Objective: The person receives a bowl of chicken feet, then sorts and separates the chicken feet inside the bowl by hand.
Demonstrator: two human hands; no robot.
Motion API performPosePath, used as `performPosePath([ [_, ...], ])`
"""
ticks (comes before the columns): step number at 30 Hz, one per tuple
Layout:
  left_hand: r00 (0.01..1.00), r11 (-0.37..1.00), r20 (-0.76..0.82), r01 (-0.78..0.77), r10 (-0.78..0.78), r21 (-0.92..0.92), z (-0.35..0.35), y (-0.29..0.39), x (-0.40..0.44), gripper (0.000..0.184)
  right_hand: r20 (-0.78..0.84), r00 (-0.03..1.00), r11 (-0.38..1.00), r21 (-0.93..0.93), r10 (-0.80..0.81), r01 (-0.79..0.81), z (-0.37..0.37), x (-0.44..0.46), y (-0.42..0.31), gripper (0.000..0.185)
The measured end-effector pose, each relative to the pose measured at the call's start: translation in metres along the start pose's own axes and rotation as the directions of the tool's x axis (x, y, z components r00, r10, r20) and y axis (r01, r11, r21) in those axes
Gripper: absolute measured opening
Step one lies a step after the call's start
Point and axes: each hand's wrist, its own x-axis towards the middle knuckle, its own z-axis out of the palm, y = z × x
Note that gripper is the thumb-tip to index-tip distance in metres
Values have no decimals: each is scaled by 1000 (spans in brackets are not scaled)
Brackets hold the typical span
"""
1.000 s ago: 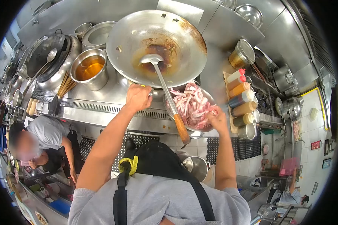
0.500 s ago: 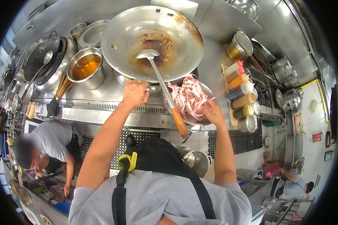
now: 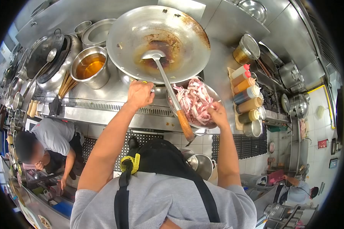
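A large wok [image 3: 126,49] holds a shallow brown liquid. The head of a long ladle [image 3: 166,78] lies in it, and the ladle's wooden handle reaches out over the near rim toward me. Below the wok's near rim, my left hand [image 3: 140,94] is closed around something I cannot make out. To its right, a metal bowl [image 3: 216,95] is heaped with strips of raw pink meat [image 3: 195,101]. My right hand [image 3: 218,114] is at the bowl's right side, its fingers pinched against the meat strips.
A pot of orange liquid [image 3: 105,72] stands left of the wok, beside a bundle of thin sticks [image 3: 67,84]. Sauce bottles [image 3: 246,95] line the right. One person [image 3: 51,141] bends at the lower left; another [image 3: 298,191] is at the lower right.
My right hand has stayed at the meat with slight finger shifts, and the heap's shape has changed a little. The person at the left has bent and moved an arm. The view has shifted slightly.
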Motion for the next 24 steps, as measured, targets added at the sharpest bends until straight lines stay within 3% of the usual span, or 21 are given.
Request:
performPosePath([
  [1,1000,1000,-3,-3,3,-4,0,0,0,19,8,1000,1000,-16,-4,4,-2,-1,-1,6],
  [4,1000,1000,-6,-5,5,-6,-1,0,0,19,63,971,973,-8,-231,232,-7,-5,-9,6],
  [7,1000,1000,6,8,-8,2,-3,1,-2,18,151,988,993,-102,-44,60,-17,-15,-34,11],
  [10,1000,1000,9,14,-14,9,-3,1,-1,17,155,971,907,-353,-184,228,-20,-22,-39,12],
  [13,1000,1000,5,10,-10,13,-1,0,0,17,201,958,778,-560,-204,284,-26,-38,-63,12],
  [16,1000,1000,13,20,-20,7,0,0,-1,16,231,964,731,-634,-134,253,-31,-54,-82,12],
  [24,1000,1000,-2,20,-20,1,0,2,0,17,47,990,821,-553,-136,139,-14,-49,-67,15],
])
